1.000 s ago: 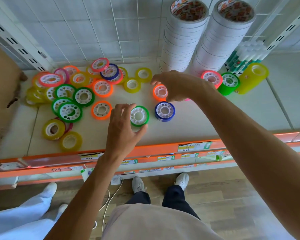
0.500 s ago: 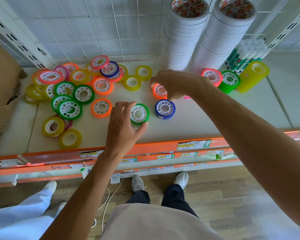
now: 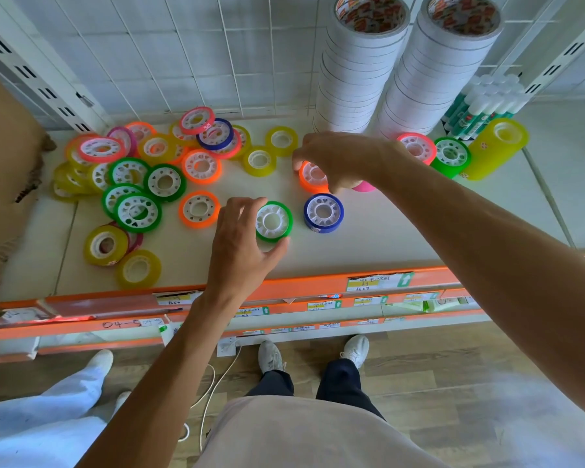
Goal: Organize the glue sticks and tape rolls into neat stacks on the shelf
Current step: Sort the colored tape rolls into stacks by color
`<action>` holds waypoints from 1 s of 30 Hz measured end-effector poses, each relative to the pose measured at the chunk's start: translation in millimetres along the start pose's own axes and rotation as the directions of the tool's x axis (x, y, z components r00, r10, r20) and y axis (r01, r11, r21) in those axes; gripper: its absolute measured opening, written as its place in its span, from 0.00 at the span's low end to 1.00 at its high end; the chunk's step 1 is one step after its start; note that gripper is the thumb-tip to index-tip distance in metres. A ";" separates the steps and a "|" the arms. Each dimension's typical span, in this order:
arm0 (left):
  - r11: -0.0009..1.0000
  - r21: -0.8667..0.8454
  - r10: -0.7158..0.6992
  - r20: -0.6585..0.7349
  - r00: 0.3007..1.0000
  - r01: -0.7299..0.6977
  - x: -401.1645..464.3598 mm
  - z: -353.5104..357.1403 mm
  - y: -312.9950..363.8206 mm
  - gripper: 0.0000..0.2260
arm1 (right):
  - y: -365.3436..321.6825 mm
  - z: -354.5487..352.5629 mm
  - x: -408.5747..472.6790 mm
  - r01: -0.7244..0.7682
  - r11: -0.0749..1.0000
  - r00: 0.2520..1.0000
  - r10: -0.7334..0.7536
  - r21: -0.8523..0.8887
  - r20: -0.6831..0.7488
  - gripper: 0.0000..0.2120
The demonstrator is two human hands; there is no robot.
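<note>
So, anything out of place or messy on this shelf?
Yes: the small coloured tape rolls at the shelf's left lie in a loose, overlapping heap, some tilted on others, unlike the two upright white tape stacks behind. Nothing looks damaged.

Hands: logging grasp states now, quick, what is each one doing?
Left hand: fingers and thumb curled round the green tape roll.
Right hand: fingers curled over the orange tape roll, gripping it.

On the shelf [image 3: 368,244], a heap of tape rolls [image 3: 142,170] lies at the left. Two tall stacks [image 3: 399,72] stand behind at the right, with glue sticks [image 3: 480,106] just right of them.
</note>
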State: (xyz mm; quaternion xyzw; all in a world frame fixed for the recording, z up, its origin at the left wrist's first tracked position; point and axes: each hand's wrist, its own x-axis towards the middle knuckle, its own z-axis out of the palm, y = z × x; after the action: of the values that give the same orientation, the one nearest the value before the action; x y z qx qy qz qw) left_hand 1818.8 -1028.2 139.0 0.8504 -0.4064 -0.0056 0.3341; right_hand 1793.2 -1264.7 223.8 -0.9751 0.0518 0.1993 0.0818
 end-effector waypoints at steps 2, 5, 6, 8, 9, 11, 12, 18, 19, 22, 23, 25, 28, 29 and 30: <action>1.000 -0.002 -0.002 0.000 1.000 0.002 0.0 0.3 0.0 0.26 | 1.1 1.1 -0.1 0.007 1.000 1.000 -0.007 0.008 -0.003 0.35; 1.000 0.001 -0.004 0.003 1.000 0.004 0.1 0.3 0.4 0.26 | 2.1 2.5 -0.1 0.014 1.000 1.000 -0.014 0.009 0.000 0.35; 1.000 0.003 -0.005 0.003 1.000 0.005 0.2 0.3 0.4 0.26 | 2.2 3.0 -0.1 0.017 1.000 1.000 -0.017 0.008 0.001 0.35; 1.000 0.005 -0.008 0.005 1.000 0.008 0.2 0.1 0.8 0.26 | 2.6 4.0 -0.4 0.023 1.000 1.000 -0.023 0.012 0.002 0.35; 1.000 0.006 -0.008 0.006 1.000 0.008 0.3 -0.1 0.9 0.26 | 3.1 4.2 -0.6 0.026 1.000 1.000 -0.027 0.013 0.002 0.35; 1.000 0.011 -0.006 0.010 1.000 0.006 0.6 -0.3 0.7 0.26 | 3.7 4.1 -1.4 0.033 0.999 0.999 -0.033 0.015 0.003 0.35; 1.000 0.013 -0.005 0.012 1.000 0.005 0.8 -0.5 0.6 0.26 | 4.0 3.8 -1.7 0.034 0.999 0.999 -0.034 0.018 0.000 0.35; 1.000 0.013 -0.005 0.019 1.000 0.004 0.5 -0.7 0.9 0.26 | 2.6 1.7 -2.0 0.038 0.999 0.999 -0.038 0.006 -0.004 0.35; 1.000 0.013 -0.005 0.020 1.000 0.005 0.5 -0.8 0.8 0.26 | 1.9 1.4 -1.8 0.038 0.999 0.999 -0.038 0.004 0.001 0.36; 1.000 0.017 -0.007 0.019 1.000 0.006 1.3 -0.8 1.3 0.26 | -1.2 0.4 -1.9 0.032 0.999 0.999 -0.032 -0.010 0.009 0.37; 1.000 0.019 -0.007 0.020 1.000 0.007 1.4 -0.9 1.8 0.26 | -2.1 0.0 -2.2 0.034 0.999 0.999 -0.034 -0.020 0.012 0.38; 1.000 0.018 -0.008 0.020 1.000 0.008 1.3 -1.2 2.4 0.26 | -2.7 -0.6 -3.0 0.035 0.999 0.999 -0.035 -0.030 0.015 0.38; 1.000 0.020 -0.013 0.017 1.000 0.013 0.5 -2.0 3.1 0.25 | -1.4 0.5 -3.2 0.025 0.999 0.999 -0.024 -0.026 0.027 0.39; 1.000 0.018 -0.014 0.019 1.000 0.014 0.6 -2.3 3.3 0.25 | -0.8 0.1 -3.7 0.014 1.000 0.999 -0.013 -0.021 0.029 0.39; 1.000 0.016 -0.015 0.022 1.000 0.015 0.6 -2.6 3.5 0.25 | -0.2 -1.9 -5.5 0.003 1.000 1.000 -0.003 -0.017 0.024 0.40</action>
State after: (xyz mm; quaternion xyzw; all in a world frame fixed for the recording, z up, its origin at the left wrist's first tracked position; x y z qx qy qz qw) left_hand 1817.5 -1028.7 143.1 0.8558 -0.4038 -0.0142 0.3229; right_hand 1788.9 -1264.4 227.7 -0.9734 0.0477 0.2115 0.0745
